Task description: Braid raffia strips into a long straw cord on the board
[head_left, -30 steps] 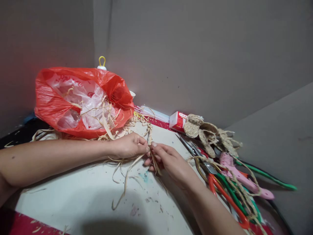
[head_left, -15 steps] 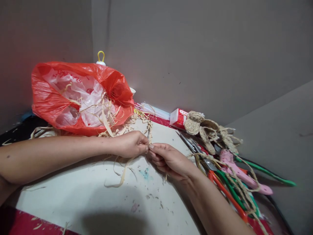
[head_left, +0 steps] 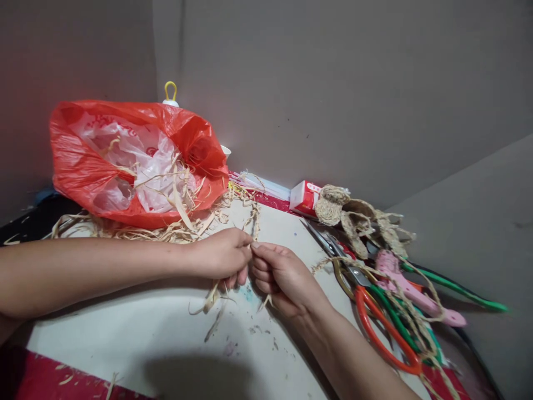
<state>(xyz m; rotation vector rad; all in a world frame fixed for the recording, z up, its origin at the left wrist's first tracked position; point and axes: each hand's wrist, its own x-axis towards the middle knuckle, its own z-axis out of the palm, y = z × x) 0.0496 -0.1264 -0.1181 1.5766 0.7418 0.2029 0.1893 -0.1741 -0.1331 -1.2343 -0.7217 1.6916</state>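
Observation:
Near the middle of the white board (head_left: 175,344), my left hand (head_left: 227,255) is closed on pale dry straw strands (head_left: 213,300), whose loose ends hang below the fingers. My right hand (head_left: 281,278) pinches straw at the same spot, fingers curled, its thumb touching the left fingertips. A short strand end (head_left: 266,301) pokes out under the right hand. Just beyond both hands a thin braided straw cord (head_left: 255,218) runs away toward the back of the board. The exact pinch point is hidden by the fingers.
A red plastic bag (head_left: 79,166) with straw stands at the back left, loose straw (head_left: 145,233) before it. To the right lie orange-handled scissors (head_left: 362,319), a pink tool (head_left: 416,297), braided cords (head_left: 410,328) and coiled straw pieces (head_left: 328,205). A red-white box (head_left: 306,197) stands behind.
My left fingers have curled further under, and the loose straw ends beneath them have shifted. My right fingers have curled in more. Both hands still meet at about the same place.

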